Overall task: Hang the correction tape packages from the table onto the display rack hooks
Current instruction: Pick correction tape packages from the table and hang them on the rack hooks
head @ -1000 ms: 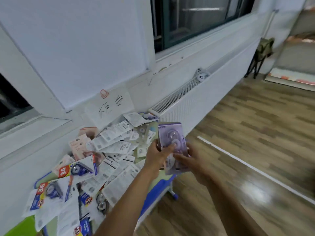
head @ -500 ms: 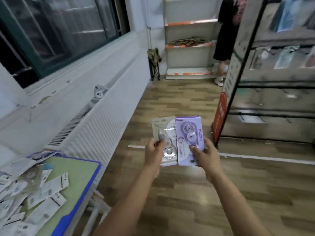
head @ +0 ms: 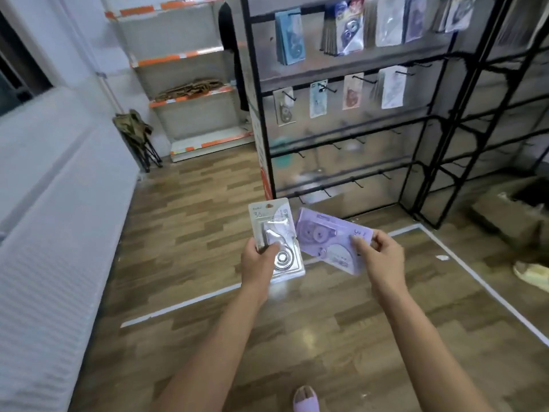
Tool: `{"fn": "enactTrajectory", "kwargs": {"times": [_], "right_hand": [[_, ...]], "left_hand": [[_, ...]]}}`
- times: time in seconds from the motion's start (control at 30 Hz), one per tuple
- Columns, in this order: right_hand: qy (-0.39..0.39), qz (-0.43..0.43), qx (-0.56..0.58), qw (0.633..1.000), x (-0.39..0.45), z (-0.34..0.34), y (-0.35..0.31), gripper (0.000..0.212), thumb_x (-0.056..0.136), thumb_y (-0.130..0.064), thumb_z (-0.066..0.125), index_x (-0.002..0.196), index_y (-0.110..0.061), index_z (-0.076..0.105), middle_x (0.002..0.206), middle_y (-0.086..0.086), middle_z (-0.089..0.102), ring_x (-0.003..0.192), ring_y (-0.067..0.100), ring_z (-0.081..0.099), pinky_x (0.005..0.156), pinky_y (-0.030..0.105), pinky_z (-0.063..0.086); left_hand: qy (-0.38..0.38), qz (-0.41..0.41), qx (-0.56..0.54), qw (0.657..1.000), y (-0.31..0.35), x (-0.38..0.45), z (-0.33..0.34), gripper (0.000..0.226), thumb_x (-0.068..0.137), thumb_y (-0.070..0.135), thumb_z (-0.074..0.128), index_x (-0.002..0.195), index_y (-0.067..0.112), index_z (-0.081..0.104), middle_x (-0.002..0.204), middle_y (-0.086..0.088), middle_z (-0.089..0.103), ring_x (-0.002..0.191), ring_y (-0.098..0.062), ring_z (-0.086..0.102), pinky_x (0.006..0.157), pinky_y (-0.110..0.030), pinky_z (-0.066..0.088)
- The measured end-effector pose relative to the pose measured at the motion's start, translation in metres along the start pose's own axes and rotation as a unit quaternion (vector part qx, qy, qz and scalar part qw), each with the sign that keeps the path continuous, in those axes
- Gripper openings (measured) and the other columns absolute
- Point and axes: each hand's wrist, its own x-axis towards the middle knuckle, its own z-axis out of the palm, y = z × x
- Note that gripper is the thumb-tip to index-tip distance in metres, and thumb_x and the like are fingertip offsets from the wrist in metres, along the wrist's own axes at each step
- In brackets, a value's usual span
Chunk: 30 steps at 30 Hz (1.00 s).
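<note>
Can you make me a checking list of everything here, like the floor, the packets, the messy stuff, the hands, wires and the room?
Surface: wooden floor with white tape lines; no table in view.
Job's things: grey package upright in left hand; purple package tilted in right hand; display rack partly filled, lower hooks bare.
Clutter: cardboard box at right, folded stool by wall.
Hands: each grips one package.
Cables: nothing seen.
Surroundings: radiator, orange-trimmed shelves.

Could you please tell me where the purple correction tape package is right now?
In the head view, the purple package is held tilted in the right hand, right of the grey package in the left hand.
</note>
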Motion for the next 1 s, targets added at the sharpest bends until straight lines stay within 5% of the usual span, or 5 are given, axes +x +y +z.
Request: {"fn": "enactTrajectory", "kwargs": {"times": [0.17, 0.3, 0.53, 0.67, 1.0], "right_hand": [[0.094, 0.003, -0.018, 0.995, 0.086, -0.024, 0.005, 0.022, 0.083, -0.027, 0.068, 0.064, -0.016, 0.064, 0.059, -0.005, 0.057, 0.058, 0.012, 0.047, 0.056, 0.027, 0.038], [0.096, 0.020, -0.073, 0.992, 0.160, -0.041, 0.004, 0.016, 0.085, -0.019, 0.062, 0.069, -0.019, 0.063, 0.065, -0.007, 0.061, 0.063, 0.015, 0.053, 0.059, 0.028, 0.041], [0.137, 0.016, -0.057, 0.989, 0.269, -0.074, 0.001, 0.011, 0.081, -0.014, 0.069, 0.075, -0.020, 0.062, 0.065, -0.005, 0.061, 0.060, 0.012, 0.053, 0.058, 0.026, 0.042], [0.169, 0.018, 0.001, 0.985, 0.332, -0.099, 0.000, 0.017, 0.079, -0.020, 0.074, 0.066, -0.021, 0.062, 0.057, -0.013, 0.061, 0.054, 0.005, 0.053, 0.051, 0.020, 0.042], [0.141, 0.053, -0.025, 0.988, 0.518, -0.201, -0.032, 0.013, 0.085, -0.024, 0.068, 0.076, -0.018, 0.062, 0.073, -0.001, 0.067, 0.065, 0.015, 0.061, 0.062, 0.026, 0.045]], "left_hand": [[-0.052, 0.014, 0.011, 0.998, 0.007, 0.066, 0.082, 0.014, 0.083, 0.007, 0.065, 0.090, 0.019, 0.063, 0.081, 0.004, 0.069, 0.065, -0.006, 0.062, 0.056, -0.018, 0.048], [-0.100, 0.015, 0.017, 0.995, 0.015, 0.118, 0.152, 0.016, 0.083, 0.007, 0.067, 0.088, 0.021, 0.064, 0.077, 0.010, 0.068, 0.063, -0.001, 0.061, 0.054, -0.012, 0.046], [-0.171, 0.009, 0.018, 0.985, 0.027, 0.184, 0.267, 0.013, 0.088, 0.011, 0.062, 0.099, 0.017, 0.064, 0.101, -0.004, 0.068, 0.089, -0.022, 0.066, 0.078, -0.034, 0.053], [-0.183, 0.000, 0.006, 0.983, 0.030, 0.214, 0.337, 0.008, 0.090, 0.019, 0.059, 0.088, 0.024, 0.064, 0.073, 0.015, 0.071, 0.074, -0.009, 0.066, 0.068, -0.027, 0.052], [-0.190, -0.018, -0.044, 0.981, 0.062, 0.276, 0.530, 0.013, 0.090, 0.015, 0.062, 0.097, 0.024, 0.066, 0.087, 0.003, 0.074, 0.080, -0.018, 0.072, 0.068, -0.033, 0.058]]}}
